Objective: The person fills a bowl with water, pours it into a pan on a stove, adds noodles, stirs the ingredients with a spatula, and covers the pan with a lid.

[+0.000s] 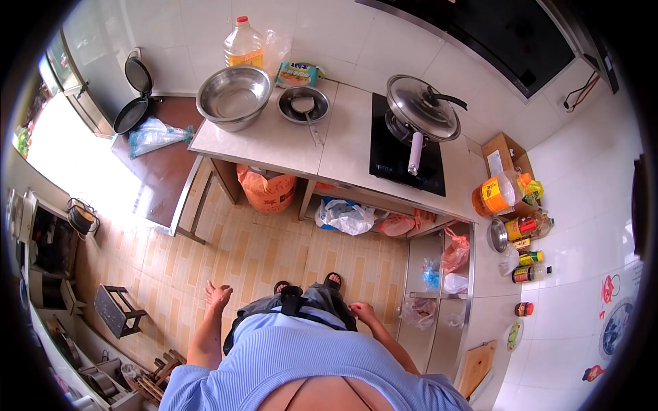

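My left hand point(218, 293) hangs over the tiled floor with its fingers apart, holding nothing. Beside my trouser leg is my right hand point(361, 312), its fingers loosely bent and nothing visible in them. Both hands are away from the counter. Ahead, a pan with a lilac handle point(415, 154) stands on a black cooktop point(384, 161), under a domed metal lid point(418, 103). A large steel bowl point(233, 96) sits on the counter's left part. To its right, a turner point(314, 130) rests in a smaller dark bowl point(322, 108).
Bottles, including a large oil bottle point(495, 195), line the right counter near a cutting board point(478, 366). Below are shelves with plastic bags point(455, 250). A dark stool point(120, 312) stands on the floor at left. An open electric griddle point(131, 115) rests on the brown table point(157, 198).
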Motion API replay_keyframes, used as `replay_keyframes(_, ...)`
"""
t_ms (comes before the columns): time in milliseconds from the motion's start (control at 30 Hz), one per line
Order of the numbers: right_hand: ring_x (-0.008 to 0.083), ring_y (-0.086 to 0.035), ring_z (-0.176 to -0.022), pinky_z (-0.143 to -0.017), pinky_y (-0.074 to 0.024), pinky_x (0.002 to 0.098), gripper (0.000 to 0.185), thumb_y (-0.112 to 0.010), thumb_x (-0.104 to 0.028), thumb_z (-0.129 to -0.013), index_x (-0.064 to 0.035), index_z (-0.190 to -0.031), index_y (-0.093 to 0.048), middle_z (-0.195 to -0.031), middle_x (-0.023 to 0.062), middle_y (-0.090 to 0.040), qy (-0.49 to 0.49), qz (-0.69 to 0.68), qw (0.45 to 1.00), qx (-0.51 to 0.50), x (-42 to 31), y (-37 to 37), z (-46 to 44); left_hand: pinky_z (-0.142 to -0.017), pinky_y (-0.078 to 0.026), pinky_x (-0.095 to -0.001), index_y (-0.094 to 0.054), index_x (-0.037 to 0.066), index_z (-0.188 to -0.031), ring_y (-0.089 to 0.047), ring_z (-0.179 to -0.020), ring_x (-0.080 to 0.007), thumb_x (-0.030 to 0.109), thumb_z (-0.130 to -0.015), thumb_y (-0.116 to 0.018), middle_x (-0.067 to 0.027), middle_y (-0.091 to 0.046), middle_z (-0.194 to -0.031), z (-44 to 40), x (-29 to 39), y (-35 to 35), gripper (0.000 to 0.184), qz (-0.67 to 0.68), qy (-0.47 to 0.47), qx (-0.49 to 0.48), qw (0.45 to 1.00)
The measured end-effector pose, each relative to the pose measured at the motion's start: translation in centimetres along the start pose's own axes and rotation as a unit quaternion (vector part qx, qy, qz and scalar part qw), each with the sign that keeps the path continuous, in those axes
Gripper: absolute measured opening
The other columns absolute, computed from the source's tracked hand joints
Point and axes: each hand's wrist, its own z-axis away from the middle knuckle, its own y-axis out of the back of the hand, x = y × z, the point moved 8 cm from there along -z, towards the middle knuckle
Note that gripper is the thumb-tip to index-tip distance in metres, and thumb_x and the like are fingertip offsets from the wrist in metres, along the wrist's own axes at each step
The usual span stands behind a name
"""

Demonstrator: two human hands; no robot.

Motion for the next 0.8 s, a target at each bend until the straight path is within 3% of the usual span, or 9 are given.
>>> replay_keyframes(67, 0.0113, -0.06, -0.06, -0.051, -0.0466, 0.0246, 0.028, -0.053, -0.031, -0.079, -0.0087, -0.091, -0.064, -0.07, 0.0035, -0.064, -0.004, 0.004, 1.0, 0.0, 0.12, -0.05, -0.03, -0.1, -0.008, -0.057, -0.051, 0.03, -0.115, 0.004, -0.13, -0.035, 0.037, -0.067, -0.06, -0.0115, 0.003, -0.142, -0.89, -0.62, -0.37, 0.049, 0.025, 0.001, 0.023, 0.999)
replay_keyframes(800, 0.011, -0.061, -0.064, -0.053, -0.047, 0.0237, 0.028, -0.052, -0.031, -0.08, -0.0091, -0.094, -0.063, -0.073, 0.0025, -0.064, -0.006, 0.012, 1.0, -0.012, 0.12, 0.05, -0.19, -0.1, -0.01, -0.0552, -0.052, 0.025, -0.114, -0.003, -0.129, -0.0332, 0.036, -0.067, -0.06, -0.0106, -0.005, -0.141, -1.15, -0.71, -0.17, 0.049, 0.014, -0.004, 0.044, 0.999)
